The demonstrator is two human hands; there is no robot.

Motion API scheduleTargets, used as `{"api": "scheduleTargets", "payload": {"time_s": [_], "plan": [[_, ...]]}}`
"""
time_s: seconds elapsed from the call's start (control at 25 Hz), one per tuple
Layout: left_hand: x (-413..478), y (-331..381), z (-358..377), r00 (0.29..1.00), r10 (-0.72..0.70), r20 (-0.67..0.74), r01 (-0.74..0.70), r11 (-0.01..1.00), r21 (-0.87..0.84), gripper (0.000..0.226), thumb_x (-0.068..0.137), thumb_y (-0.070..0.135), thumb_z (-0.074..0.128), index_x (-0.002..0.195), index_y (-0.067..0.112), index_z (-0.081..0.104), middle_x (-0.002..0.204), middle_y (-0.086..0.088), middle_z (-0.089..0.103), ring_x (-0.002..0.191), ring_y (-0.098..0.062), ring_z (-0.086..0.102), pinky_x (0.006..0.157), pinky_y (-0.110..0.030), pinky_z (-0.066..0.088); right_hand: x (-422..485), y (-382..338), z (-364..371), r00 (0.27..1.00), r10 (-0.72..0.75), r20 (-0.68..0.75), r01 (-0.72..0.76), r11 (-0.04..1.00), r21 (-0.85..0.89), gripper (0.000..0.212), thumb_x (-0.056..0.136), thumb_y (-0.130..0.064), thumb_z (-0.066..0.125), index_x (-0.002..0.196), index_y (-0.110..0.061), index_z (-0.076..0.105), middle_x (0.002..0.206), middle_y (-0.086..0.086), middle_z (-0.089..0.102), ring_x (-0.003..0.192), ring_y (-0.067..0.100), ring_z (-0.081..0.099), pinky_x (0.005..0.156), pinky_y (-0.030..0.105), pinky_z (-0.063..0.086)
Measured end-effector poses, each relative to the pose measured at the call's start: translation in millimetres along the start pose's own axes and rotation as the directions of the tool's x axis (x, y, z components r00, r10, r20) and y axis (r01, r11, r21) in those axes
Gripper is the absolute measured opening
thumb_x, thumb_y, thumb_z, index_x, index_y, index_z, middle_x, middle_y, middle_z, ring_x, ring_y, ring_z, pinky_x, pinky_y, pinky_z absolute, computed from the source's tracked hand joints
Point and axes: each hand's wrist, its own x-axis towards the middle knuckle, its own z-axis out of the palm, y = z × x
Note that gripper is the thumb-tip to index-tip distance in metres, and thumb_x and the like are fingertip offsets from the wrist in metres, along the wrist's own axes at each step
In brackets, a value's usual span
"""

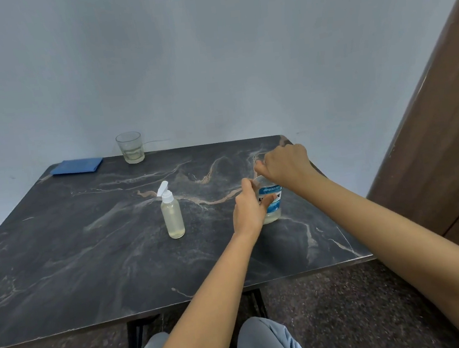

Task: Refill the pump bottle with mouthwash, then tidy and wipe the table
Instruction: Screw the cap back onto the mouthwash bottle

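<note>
A clear mouthwash bottle point(272, 207) with a blue label stands upright on the dark marble table point(88, 247), right of centre. My left hand point(251, 210) wraps around its body from the left. My right hand point(286, 167) is closed over the top of the bottle, hiding the cap. To the left stands the clear pump bottle point(172, 214) with its white pump head on and pale liquid inside. It is a hand's width from my left hand and untouched.
A drinking glass point(130, 147) with a little pale liquid stands at the table's back edge. A folded blue cloth point(77, 166) lies at the back left corner. A brown wooden door point(447, 134) is close on the right. My knees are under the front edge.
</note>
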Motion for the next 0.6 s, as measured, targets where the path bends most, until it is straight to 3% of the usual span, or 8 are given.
{"api": "scheduleTargets", "payload": {"time_s": [0.04,0.12,0.24,0.32,0.4,0.48,0.6], "plan": [[-1,1,-2,1.000,0.001,0.025,-0.002,1.000,0.012,0.037,0.089,0.024,0.070,0.112,0.016,0.041,0.124,-0.006,0.063,0.109,-0.021,0.063,0.089,-0.041,0.054,-1,-1,-1,1.000,0.004,0.008,-0.004,1.000,-0.003,0.058,0.097,-0.045,0.028,0.049,-0.014,0.037,0.052,0.002,0.049,0.041,0.014,0.034,0.053,0.025,0.036],[-1,3,-8,0.995,-0.004,0.100,-0.004,0.997,0.080,0.043,0.088,0.022,0.071,0.117,0.017,0.039,0.124,-0.009,0.063,0.107,-0.023,0.064,0.089,-0.044,0.054,-2,0,-3,1.000,-0.007,0.026,0.008,1.000,-0.016,0.060,0.097,-0.047,0.025,0.050,-0.013,0.040,0.063,0.007,0.057,0.046,0.016,0.040,0.054,0.026,0.030],[4,4,-39,0.987,-0.024,0.156,-0.004,0.984,0.177,0.065,0.083,0.029,0.076,0.134,0.015,0.037,0.132,-0.011,0.058,0.116,-0.026,0.059,0.093,-0.044,0.051,-1,-2,-15,0.999,-0.020,0.049,0.021,0.999,-0.035,0.067,0.095,-0.058,0.022,0.051,-0.012,0.041,0.061,0.006,0.050,0.055,0.016,0.045,0.049,0.025,0.021],[10,10,-71,0.994,0.011,0.110,-0.030,0.986,0.166,0.070,0.081,0.035,0.077,0.136,0.012,0.040,0.133,-0.011,0.057,0.120,-0.025,0.057,0.097,-0.041,0.049,1,-4,-27,1.000,0.018,0.018,-0.018,1.000,0.010,0.069,0.093,-0.064,0.024,0.059,-0.009,0.048,0.063,0.005,0.050,0.062,0.018,0.046,0.051,0.026,0.027],[18,20,-109,0.992,0.118,0.051,-0.126,0.969,0.212,0.056,0.081,0.040,0.075,0.125,0.014,0.052,0.124,-0.006,0.062,0.113,-0.021,0.059,0.095,-0.041,0.050,6,-11,-37,0.997,0.031,-0.076,-0.026,0.997,0.067,0.061,0.095,-0.058,0.030,0.086,-0.005,0.059,0.087,0.011,0.060,0.088,0.025,0.052,0.064,0.034,0.038],[26,29,-149,0.974,0.224,-0.019,-0.206,0.924,0.321,0.043,0.083,0.046,0.070,0.114,0.019,0.058,0.113,0.001,0.066,0.105,-0.017,0.061,0.088,-0.038,0.051,13,-26,-43,0.990,-0.004,-0.138,0.023,0.991,0.131,0.049,0.097,-0.045,0.036,0.109,-0.002,0.057,0.110,0.016,0.059,0.107,0.030,0.049,0.077,0.038,0.041],[33,22,-203,0.955,0.257,-0.151,-0.198,0.926,0.322,0.034,0.083,0.048,0.066,0.106,0.022,0.061,0.107,0.007,0.067,0.101,-0.011,0.062,0.084,-0.035,0.052,29,-70,-42,0.988,-0.087,-0.131,0.121,0.954,0.276,0.039,0.097,-0.034,0.042,0.117,-0.002,0.051,0.119,0.017,0.054,0.112,0.032,0.047,0.084,0.040,0.041]]}}
